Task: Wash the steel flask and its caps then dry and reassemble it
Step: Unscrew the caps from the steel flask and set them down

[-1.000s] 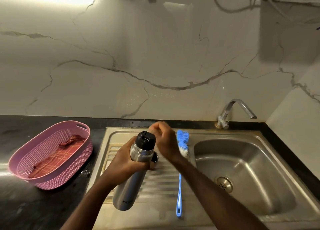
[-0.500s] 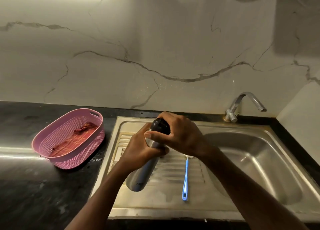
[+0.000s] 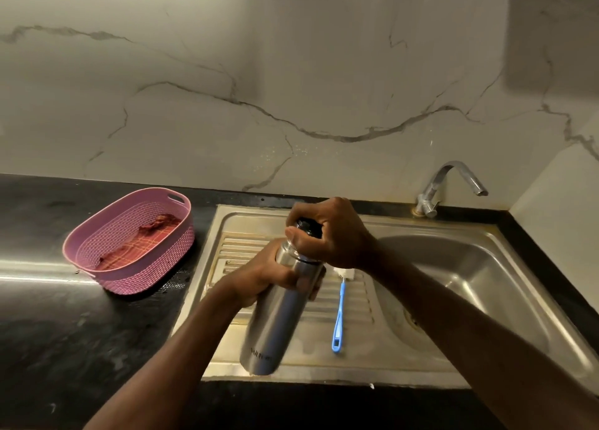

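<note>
I hold the flask (image 3: pixel 275 313) tilted above the ribbed drainboard (image 3: pixel 353 303) of the steel sink (image 3: pixel 505 287). My left hand (image 3: pixel 265 277) is wrapped tight round its upper body; my right hand (image 3: pixel 334 235) is curled closed over the black cap (image 3: pixel 308 227) on its neck. A blue brush (image 3: pixel 338 319) lies on the drainboard just right of the flask. On the black counter (image 3: pixel 64 332) to the left sits a pink basket (image 3: pixel 107 277) with a red cloth (image 3: pixel 142 244) inside. The tap (image 3: pixel 450 183) stands against the veined marble wall (image 3: pixel 291 89).
</note>
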